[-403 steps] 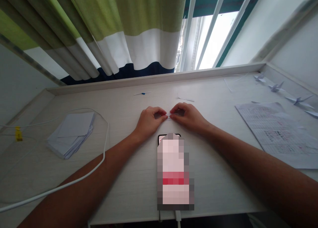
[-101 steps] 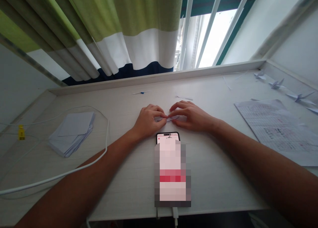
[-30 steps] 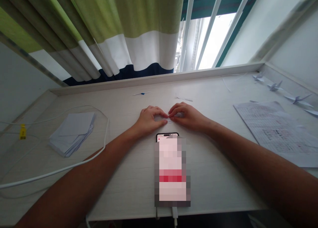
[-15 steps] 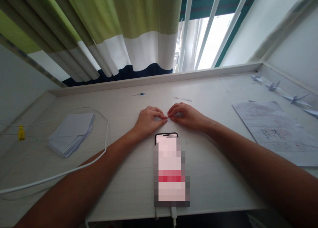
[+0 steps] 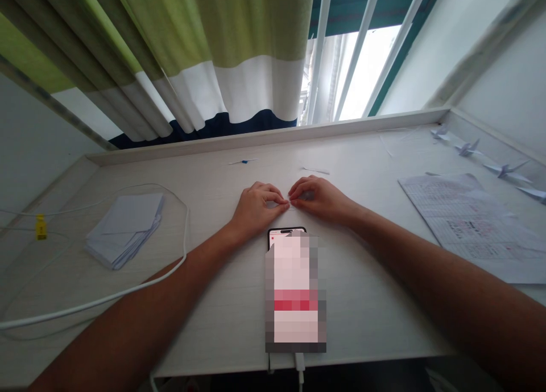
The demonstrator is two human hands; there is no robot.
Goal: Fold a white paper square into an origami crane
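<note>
My left hand (image 5: pixel 262 204) and my right hand (image 5: pixel 318 198) meet just beyond the top of a phone (image 5: pixel 294 284), fingertips almost touching. Each hand is closed in a pinch. Between them is a small piece of white paper (image 5: pixel 290 202), mostly hidden by the fingers and hard to tell from the pale desk; its shape cannot be made out. The phone lies face up, its screen blurred out, with a white charging plug (image 5: pixel 300 361) at its near end.
A stack of white paper squares (image 5: pixel 128 224) lies left, near a white cable (image 5: pixel 186 227) with a yellow tag (image 5: pixel 40 227). At right are printed sheets (image 5: pixel 460 221) and several folded paper cranes (image 5: pixel 469 148). A thin strip with a blue middle (image 5: pixel 244 161) lies beyond my hands.
Both hands stay pinched in nearly the same place, with my left fingertips a touch farther right. The whole view has shifted slightly.
</note>
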